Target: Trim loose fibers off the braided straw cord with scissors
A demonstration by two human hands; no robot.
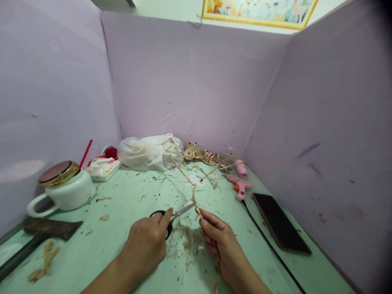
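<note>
My left hand (146, 244) is closed around black-handled scissors (176, 215), whose metal blades point right toward a strand of jute twine (194, 195). My right hand (221, 239) pinches the twine just below the blades; the strand runs up and back toward a pile of woven jute pieces (196, 154) and also trails down past my wrist. The blade tips sit right at the twine, just above my right fingertips.
On the green table (128, 196): a white mug with a gold lid (63, 185) at left, a dark hatchet (39, 234), a plastic bag (150, 152), a pink glue gun (240, 187) with black cord, a dark phone (280, 222). Purple partitions stand on three sides. Fibre scraps litter the table.
</note>
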